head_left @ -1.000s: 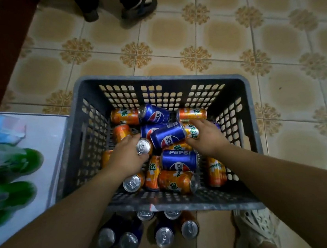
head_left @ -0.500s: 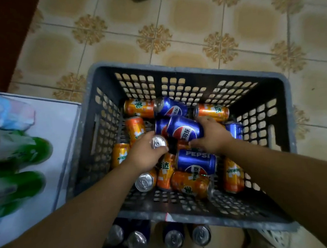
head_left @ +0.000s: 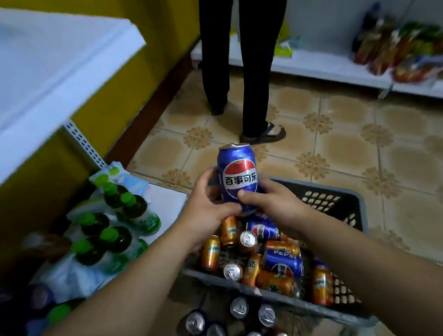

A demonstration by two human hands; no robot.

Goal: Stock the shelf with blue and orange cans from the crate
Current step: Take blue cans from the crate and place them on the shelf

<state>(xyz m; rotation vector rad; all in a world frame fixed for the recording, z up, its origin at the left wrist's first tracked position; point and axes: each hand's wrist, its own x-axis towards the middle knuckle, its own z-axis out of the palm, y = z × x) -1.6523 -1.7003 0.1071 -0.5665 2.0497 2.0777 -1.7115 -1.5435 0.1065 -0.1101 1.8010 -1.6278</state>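
Observation:
An upright blue Pepsi can (head_left: 237,175) is held above the grey plastic crate (head_left: 338,195). My left hand (head_left: 206,208) wraps its left side and my right hand (head_left: 270,203) grips its lower right, thumb across the front. Another can may sit hidden behind it in my left hand; I cannot tell. Inside the crate lie several orange cans (head_left: 210,253) and blue cans (head_left: 282,262), mostly on their sides. The low white shelf (head_left: 167,199) stands to the left of the crate.
Green-capped bottles (head_left: 111,237) fill the low shelf at left. An upper white shelf (head_left: 22,80) overhangs it. Upright cans (head_left: 239,308) stand on the floor below the crate. A person's legs (head_left: 245,53) stand ahead on the tiled floor. Snack bags (head_left: 409,49) lie on a far shelf.
Both hands have risen out of the crate with a blue can, now upright. The view has tilted up, showing the shelves and the standing person.

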